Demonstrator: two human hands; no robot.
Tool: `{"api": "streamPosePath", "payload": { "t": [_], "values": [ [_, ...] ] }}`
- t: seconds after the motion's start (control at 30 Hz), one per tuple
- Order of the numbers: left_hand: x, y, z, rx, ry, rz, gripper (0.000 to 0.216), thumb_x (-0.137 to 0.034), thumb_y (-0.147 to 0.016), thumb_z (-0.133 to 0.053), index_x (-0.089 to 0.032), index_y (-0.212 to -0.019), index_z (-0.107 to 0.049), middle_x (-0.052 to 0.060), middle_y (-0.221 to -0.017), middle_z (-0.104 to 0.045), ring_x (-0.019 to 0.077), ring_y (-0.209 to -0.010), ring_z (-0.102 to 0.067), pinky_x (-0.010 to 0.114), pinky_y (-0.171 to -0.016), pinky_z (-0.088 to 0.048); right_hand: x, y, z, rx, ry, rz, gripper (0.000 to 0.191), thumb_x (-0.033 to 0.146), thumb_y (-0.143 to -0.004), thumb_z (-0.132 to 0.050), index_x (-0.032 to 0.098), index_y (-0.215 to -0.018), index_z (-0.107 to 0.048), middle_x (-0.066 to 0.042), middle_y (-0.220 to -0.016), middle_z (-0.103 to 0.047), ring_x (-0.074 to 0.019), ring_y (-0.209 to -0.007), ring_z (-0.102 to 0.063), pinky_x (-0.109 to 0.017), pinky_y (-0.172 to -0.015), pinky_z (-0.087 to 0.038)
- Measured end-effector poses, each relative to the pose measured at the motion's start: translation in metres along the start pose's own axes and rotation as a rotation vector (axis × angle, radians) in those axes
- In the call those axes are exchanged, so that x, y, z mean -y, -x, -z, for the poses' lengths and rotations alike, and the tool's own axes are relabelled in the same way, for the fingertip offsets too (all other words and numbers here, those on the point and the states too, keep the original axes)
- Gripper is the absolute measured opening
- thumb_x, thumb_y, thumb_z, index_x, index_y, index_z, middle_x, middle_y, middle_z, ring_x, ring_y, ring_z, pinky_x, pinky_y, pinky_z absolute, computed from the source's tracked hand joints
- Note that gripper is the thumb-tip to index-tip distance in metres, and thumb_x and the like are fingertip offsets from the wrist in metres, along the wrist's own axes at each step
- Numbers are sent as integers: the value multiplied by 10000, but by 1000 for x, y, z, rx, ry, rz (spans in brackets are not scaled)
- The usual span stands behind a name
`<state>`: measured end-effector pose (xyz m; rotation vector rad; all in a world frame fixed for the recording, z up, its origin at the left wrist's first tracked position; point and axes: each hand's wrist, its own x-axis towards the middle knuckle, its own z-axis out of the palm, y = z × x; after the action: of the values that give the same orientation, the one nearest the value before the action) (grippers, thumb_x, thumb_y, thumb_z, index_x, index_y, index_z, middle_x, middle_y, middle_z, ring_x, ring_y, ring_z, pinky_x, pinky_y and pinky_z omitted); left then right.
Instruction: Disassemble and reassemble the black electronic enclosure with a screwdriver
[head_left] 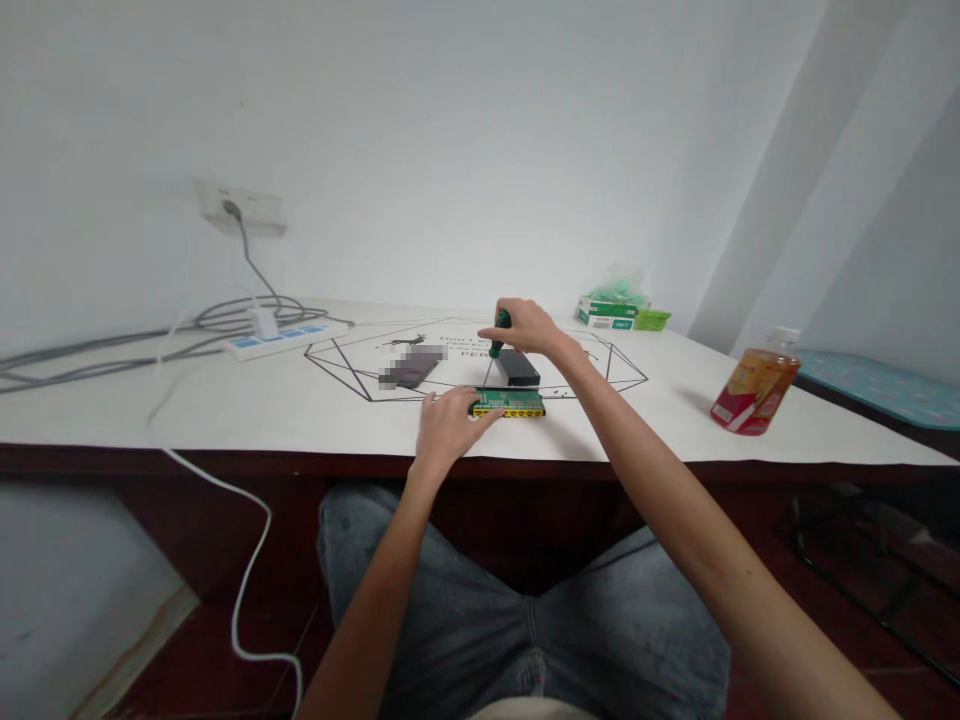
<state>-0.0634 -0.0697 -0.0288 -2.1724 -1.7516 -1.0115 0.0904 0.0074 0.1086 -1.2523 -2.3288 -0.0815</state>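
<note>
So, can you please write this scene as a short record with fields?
left hand: holds the left end of the board, which lies on the table
right hand: grips the screwdriver, roughly upright
behind board: black box, next to the screwdriver
table, left side: power strip
table, right side: bottle

Right hand (527, 328) gripping screwdriver (496, 349), green board (512, 402)
</note>
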Motion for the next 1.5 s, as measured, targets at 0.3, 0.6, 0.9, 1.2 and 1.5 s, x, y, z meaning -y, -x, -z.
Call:
{"api": "streamPosePath", "payload": {
  "t": [0.3, 0.6, 0.9, 1.2, 1.5],
  "values": [
    [-1, 0, 1, 6, 2, 15, 352, -530, -906, -670, -233, -1050, -789, 92, -1250, -747, 298, -1180, -665, 436, -1066, -424, 10, 2, 9, 163, -124, -88, 287, 373, -927, -568, 169, -1129, -552, -62, -732, -694, -206, -622, -650, -330, -629, -464],
    [-2, 0, 2, -6, 16, 21, 357, -523, -896, -691, -213, -1042, -790, 96, -1243, -750, 292, -1172, -676, 416, -1041, -445, 12, -6, 7, -33, 166, -30, 435, 603, -887, -647, 169, -913, -631, -147, -876, -724, -291, -917, -680, -347, -731, -462],
    [0, 0, 1, -6, -14, -2, 396, -546, -900, -680, -197, -1052, -790, 100, -1244, -749, 300, -1148, -686, 426, -1035, -444, 14, 4, 15, 229, -172, -104, 279, 318, -911, -592, 169, -1136, -525, -64, -821, -712, -160, -582, -637, -283, -587, -465],
    [1, 0, -1, -37, 16, -9, 366, -537, -892, -690, -215, -1028, -798, 94, -1198, -766, 298, -1122, -698, 393, -1006, -461, 23, -7, 15, 27, 196, -73, 464, 603, -916, -591, 141, -910, -639, -114, -771, -694, -262, -878, -689, -347, -781, -483],
    [3, -1, -2, -31, 24, -17, 375, -533, -900, -673, -202, -1016, -804, 113, -1191, -765, 311, -1120, -695, 404, -1000, -468, 1, 0, 12, 183, -207, -95, 220, 291, -904, -604, 142, -1061, -569, -44, -759, -695, -124, -531, -605, -258, -554, -444]
  ]
}}
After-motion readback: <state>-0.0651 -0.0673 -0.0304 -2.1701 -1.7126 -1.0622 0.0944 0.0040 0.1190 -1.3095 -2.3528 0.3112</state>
